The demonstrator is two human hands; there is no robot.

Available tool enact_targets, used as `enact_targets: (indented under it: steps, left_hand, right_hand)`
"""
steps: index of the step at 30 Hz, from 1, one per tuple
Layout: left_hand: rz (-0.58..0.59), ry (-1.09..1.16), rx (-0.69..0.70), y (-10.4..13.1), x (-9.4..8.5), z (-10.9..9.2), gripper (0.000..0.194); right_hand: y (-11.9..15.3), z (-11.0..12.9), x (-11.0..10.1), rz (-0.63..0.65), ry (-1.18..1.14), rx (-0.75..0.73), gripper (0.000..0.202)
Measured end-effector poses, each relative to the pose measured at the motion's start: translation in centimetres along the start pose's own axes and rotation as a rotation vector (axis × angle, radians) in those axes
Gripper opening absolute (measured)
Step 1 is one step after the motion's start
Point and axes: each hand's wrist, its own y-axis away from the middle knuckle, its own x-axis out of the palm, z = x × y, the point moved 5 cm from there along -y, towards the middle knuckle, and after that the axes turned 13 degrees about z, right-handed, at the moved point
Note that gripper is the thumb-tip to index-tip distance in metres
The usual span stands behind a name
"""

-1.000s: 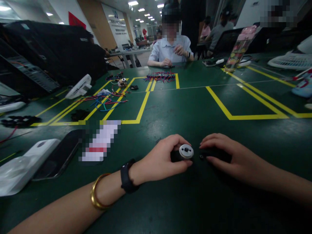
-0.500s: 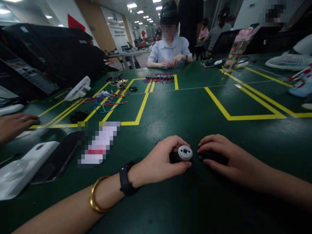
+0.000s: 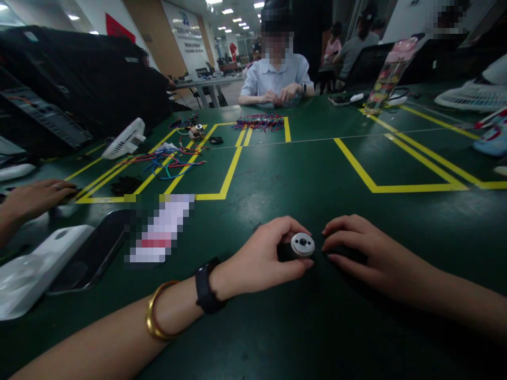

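Curled around a small motor (image 3: 303,245), my left hand (image 3: 261,258) grips its dark body from the side. The motor's round silver end, with a small centre hub and a hole on either side, faces up toward me. Just to the right, my right hand (image 3: 376,264) has its fingers and thumb bent around a dark, slim object (image 3: 348,254), low over the green table (image 3: 245,338). Most of that object is hidden by the fingers and shadow, so I cannot tell its kind. A narrow gap separates the two hands.
A phone (image 3: 93,253), a white case-like object (image 3: 47,269) and a blurred paper (image 3: 164,227) lie left. Another person's hand (image 3: 37,200) rests beyond them. Loose wires (image 3: 174,161), a wire bundle (image 3: 259,122), a bottle (image 3: 390,79) and a seated person (image 3: 277,79) are farther off.
Both my hands keep nearly the same pose, the motor still in the left. At the left edge, the other person's hand has moved a little to the right.
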Motion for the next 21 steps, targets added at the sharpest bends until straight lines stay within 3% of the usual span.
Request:
enact_targets:
  steps: [5,11,15,21]
  left_hand:
    - [-0.002,0.029,0.009,-0.1,0.0,0.1,0.031]
    - [-0.027,-0.054,-0.009,0.0,-0.1,0.2,0.027]
    - [-0.025,-0.096,-0.023,0.0,-0.1,0.3,0.028]
    - [-0.034,-0.107,-0.028,-0.1,-0.1,0.4,0.027]
  right_hand:
    - [-1.0,1.0,-1.1,0.059,-0.012,-0.029,0.012]
    - [-2.6,3.9,-3.8,-0.142,-0.145,-0.121,0.009]
    - [-3.3,4.9,-3.4,-0.046,-0.165,-0.143,0.006]
    - [-2.9,4.9,-3.6,-0.122,-0.219,-0.162,0.006]
